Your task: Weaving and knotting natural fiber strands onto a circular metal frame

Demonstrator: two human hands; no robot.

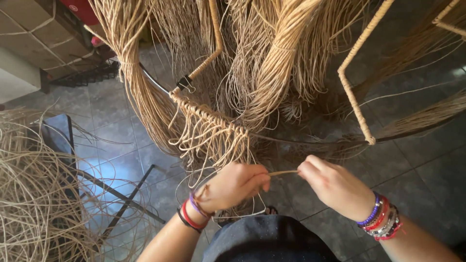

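Rattan strands [272, 63] hang in thick tan bundles from a wrapped metal frame [357, 104], and they look light, dry and springy, stiff enough to hold a curve yet likely to kink or split if bent sharply, so the best hold seems to be close to the working knot rather than far down the loose ends. Along the frame's curved lower rim [301, 140] runs a knotted fringe [208, 123], pinned at its upper end by a black binder clip [184, 83]. Below the rim, the left hand [232, 186] is clenched around gathered strands, fingers curled tight. The right hand [330, 183] pinches a single strand [283, 172], pulled taut between both hands.
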